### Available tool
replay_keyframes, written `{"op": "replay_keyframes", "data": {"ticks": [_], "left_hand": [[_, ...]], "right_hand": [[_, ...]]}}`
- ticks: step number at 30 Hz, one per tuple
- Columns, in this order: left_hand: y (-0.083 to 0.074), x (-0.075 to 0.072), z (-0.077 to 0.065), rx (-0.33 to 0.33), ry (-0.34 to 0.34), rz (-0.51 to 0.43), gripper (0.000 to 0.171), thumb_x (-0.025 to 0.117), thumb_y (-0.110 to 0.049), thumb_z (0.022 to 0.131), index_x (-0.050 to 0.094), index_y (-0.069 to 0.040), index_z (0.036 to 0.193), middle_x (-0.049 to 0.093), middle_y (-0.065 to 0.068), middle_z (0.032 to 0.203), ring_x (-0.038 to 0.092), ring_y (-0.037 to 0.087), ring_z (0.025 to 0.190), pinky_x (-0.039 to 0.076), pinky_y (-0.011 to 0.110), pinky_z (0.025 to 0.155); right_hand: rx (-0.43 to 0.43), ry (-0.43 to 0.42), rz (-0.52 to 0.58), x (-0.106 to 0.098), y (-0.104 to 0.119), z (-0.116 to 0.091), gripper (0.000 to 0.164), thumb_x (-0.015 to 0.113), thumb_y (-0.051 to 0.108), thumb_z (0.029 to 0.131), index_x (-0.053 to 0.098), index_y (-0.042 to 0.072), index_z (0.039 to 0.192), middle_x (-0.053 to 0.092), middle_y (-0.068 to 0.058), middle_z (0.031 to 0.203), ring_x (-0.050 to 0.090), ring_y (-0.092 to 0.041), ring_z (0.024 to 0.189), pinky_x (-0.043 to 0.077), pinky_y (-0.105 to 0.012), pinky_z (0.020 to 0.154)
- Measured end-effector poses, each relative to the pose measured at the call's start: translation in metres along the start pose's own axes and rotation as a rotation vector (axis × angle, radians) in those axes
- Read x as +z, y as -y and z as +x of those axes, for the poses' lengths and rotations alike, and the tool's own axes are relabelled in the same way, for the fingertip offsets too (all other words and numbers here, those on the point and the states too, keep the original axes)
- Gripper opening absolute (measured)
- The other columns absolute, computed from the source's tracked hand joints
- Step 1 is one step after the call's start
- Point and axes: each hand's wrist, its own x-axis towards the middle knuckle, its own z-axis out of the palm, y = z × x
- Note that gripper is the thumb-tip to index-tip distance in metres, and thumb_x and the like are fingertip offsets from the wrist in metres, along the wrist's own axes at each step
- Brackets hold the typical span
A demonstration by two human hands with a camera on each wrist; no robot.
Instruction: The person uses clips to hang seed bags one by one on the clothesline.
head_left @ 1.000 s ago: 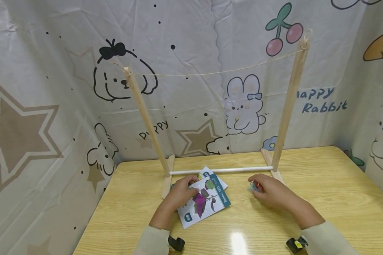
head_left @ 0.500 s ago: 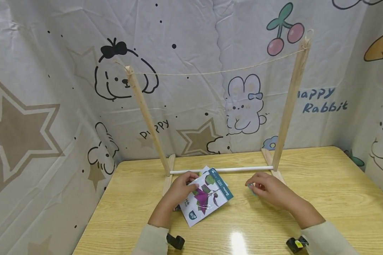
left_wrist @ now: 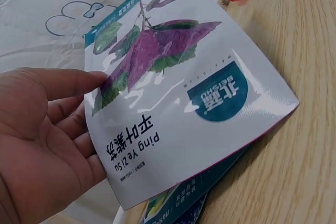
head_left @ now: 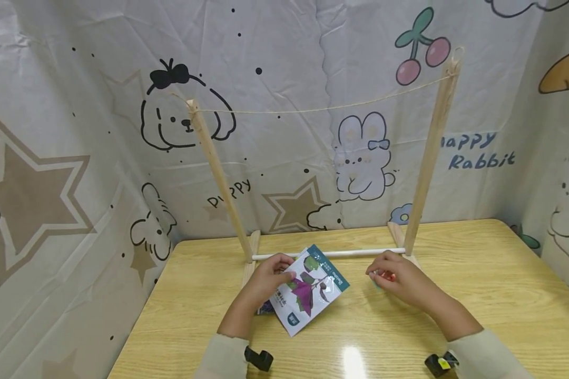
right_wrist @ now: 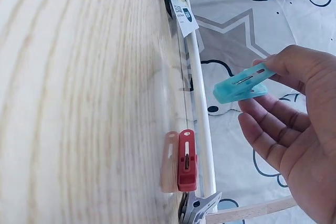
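In my left hand point(head_left: 265, 284) is a seed packet point(head_left: 308, 297), pinched at its left edge with the thumb on its front. White with a teal top band, the packet shows purple and green leaves and is tilted over more packets point(left_wrist: 181, 195), mostly hidden beneath it. My right hand point(head_left: 400, 276) pinches a teal clothespin point(right_wrist: 239, 87) by its handle end, between thumb and fingers. Close by that hand, a red clothespin point(right_wrist: 187, 161) and a grey clothespin point(right_wrist: 197, 208) lie on the table near the white rod.
A wooden frame stands on the table point(head_left: 194, 316), with a left post point(head_left: 218, 179), a right post point(head_left: 429, 163) and a white rod point(head_left: 360, 252) low between them. A thin string point(head_left: 289, 112) spans the post tops. Patterned cloth point(head_left: 284, 47) hangs behind.
The left hand has raised and turned the top packet, shifting it slightly right off the packets below. The right hand, pinching the teal clothespin, has shifted slightly up.
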Motion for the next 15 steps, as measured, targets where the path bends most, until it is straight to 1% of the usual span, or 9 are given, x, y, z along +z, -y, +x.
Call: {"op": "replay_keyframes", "data": {"ticks": [3,6,10,15], "left_hand": [[0.0006,-0.0006,0.0004,-0.006,-0.001,-0.031,0.022,0.067,-0.006,0.095,0.062,-0.004,0.116,0.065,0.006,0.103,0.062,0.012,0.087,0.050,0.027,0.080],[0.0007,-0.0009,0.0007,0.005,-0.013,-0.043,0.023,0.067,-0.007,0.095,0.062,-0.003,0.117,0.066,0.007,0.103,0.063,0.012,0.086,0.050,0.027,0.079],[0.0007,-0.0023,0.0000,0.013,-0.045,-0.050,0.024,0.067,-0.009,0.096,0.061,-0.003,0.118,0.066,0.009,0.105,0.063,0.013,0.087,0.052,0.028,0.081],[0.0010,-0.0046,0.0004,-0.001,-0.076,-0.055,0.024,0.066,-0.012,0.097,0.061,-0.005,0.119,0.066,0.009,0.108,0.063,0.015,0.091,0.052,0.029,0.083]], "right_hand": [[-0.025,-0.032,0.016,-0.0009,0.0010,0.0000,0.014,0.070,0.004,0.093,0.074,0.017,0.098,0.066,0.003,0.105,0.059,0.003,0.086,0.054,-0.022,0.069],[-0.048,-0.050,0.029,-0.0028,0.0018,0.0000,0.017,0.070,0.003,0.093,0.073,0.018,0.100,0.067,0.002,0.106,0.060,0.003,0.087,0.054,-0.022,0.068],[-0.035,-0.042,0.038,-0.0026,0.0012,-0.0001,0.017,0.068,0.005,0.095,0.073,0.019,0.103,0.066,0.003,0.107,0.059,0.003,0.087,0.053,-0.022,0.068],[-0.004,-0.037,0.031,-0.0010,0.0025,0.0005,0.017,0.068,0.008,0.096,0.073,0.021,0.106,0.066,0.005,0.106,0.058,0.003,0.085,0.053,-0.021,0.069]]}}
